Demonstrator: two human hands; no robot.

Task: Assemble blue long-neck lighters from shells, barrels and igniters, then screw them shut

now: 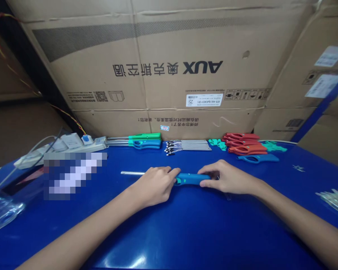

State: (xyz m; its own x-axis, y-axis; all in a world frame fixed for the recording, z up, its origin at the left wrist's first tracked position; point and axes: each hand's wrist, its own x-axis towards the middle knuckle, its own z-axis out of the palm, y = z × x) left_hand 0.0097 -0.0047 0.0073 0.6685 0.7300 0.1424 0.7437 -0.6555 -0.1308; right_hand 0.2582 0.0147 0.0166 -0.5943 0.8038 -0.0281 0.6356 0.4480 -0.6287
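Observation:
A blue long-necked gas lighter (192, 178) lies level across the middle of the table, its metal tube pointing left. My left hand (157, 185) is closed around its front part, where the tube meets the handle; a green trigger shows beside the fingers. My right hand (225, 177) pinches the rear end of the handle between thumb and fingers. Something small and clear shows under the right fingers, too blurred to name. Beyond my hands lie assembled lighters (145, 140), a bundle of metal tubes with wires (191, 145), and red handle shells (242, 144).
Green small parts (217, 143) lie by the shells, with a loose blue shell (257, 159) in front. A power strip (30, 159) with plugs and a clear plastic bag (5, 210) sit left. Clear strips (335, 200) lie right. A cardboard wall (163, 45) closes off the back.

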